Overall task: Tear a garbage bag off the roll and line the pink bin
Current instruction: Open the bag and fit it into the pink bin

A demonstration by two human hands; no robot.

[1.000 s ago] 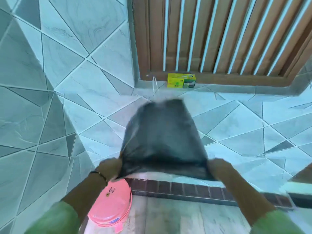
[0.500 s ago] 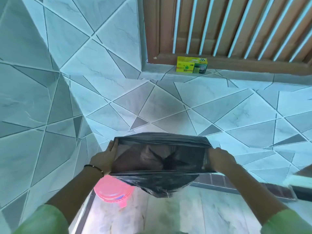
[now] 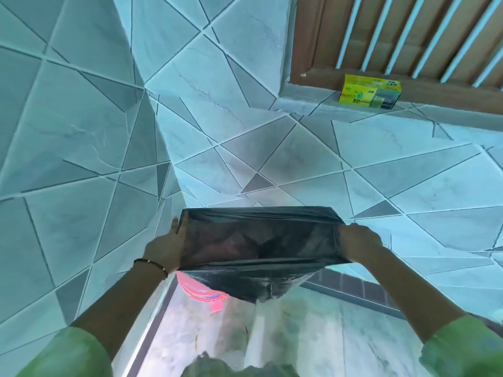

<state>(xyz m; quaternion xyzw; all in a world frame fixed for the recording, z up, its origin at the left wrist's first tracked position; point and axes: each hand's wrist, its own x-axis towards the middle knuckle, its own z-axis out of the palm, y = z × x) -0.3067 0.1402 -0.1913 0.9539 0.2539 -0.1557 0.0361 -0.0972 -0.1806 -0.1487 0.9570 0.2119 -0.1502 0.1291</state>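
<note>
The left hand (image 3: 166,247) grips the left edge of the black garbage bag (image 3: 258,240), fingers stretched up along the side of its opened mouth, thumb side hidden behind the plastic. A thin dark bracelet (image 3: 151,263) circles that wrist, and a green sleeve (image 3: 68,352) covers the upper arm. The right hand (image 3: 359,244) is clenched on the bag's right edge, knuckles up, with the film bunched under its fingers; its arm runs back to a second green sleeve (image 3: 462,349).

Between the 2 hands the bag is pulled wide into a roughly rectangular opening, its far rim taut and its near rim sagging slightly. The dark inside shows creases and a faint reddish tint. The rest of the bag hangs below the near rim in a crumpled point.

The pink bin (image 3: 201,291) sits directly under the bag's left half, mostly hidden by it; only a curved pink edge and a small pink tab show beneath the plastic. Whether the bag touches the bin cannot be told.

Far beyond the bag, up and to the right, a yellow box (image 3: 368,95) rests on a tiled ledge (image 3: 304,104) below a brown slatted door (image 3: 394,36). Pale angular tiles (image 3: 81,131) cover the wall left of the bag.
</note>
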